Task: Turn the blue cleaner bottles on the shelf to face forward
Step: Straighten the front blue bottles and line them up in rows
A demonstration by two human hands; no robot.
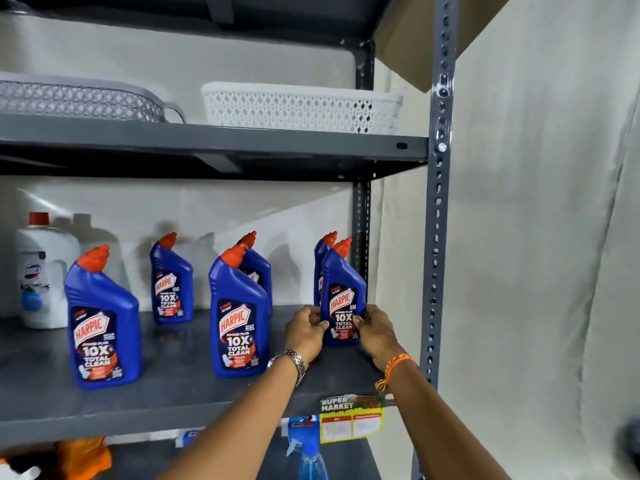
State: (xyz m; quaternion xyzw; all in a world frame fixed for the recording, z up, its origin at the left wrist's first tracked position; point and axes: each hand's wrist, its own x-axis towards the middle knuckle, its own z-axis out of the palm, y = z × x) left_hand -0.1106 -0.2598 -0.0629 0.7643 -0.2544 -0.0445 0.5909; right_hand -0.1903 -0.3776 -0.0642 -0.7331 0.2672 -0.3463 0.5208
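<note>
Left hand: my left hand [306,332] is cupped against the left side of the front-right blue bottle [343,299], fingertips touching its lower label edge; a metal watch [291,362] sits on that wrist.
Right hand: my right hand [372,329] presses the same bottle from its right side, thumb on the label, so I am grasping it between both hands; an orange thread band [396,367] circles this wrist.
Held bottle: it stands upright on the grey shelf [173,403], between my palms, label turned toward me and readable.
Behind my hands: a second blue bottle [323,258] stands just behind the held one, mostly hidden; I cannot tell which way its label points.
Left of my left hand: a near blue bottle [239,317] shows its label to the front, with another [258,265] close behind it, label partly visible.
Farther left: two more blue bottles [104,327] and [171,282] both show their labels forward; a white jug [43,271] stands beyond them.
Done so far: I judge four bottles, counting the one in my grip, already face front.
Left to do: probably only a last small squaring of this bottle, then checking the two rear bottles, which I cannot read fully from here.
Below my wrists: a yellow price tag [351,419] hangs on the shelf edge.
</note>
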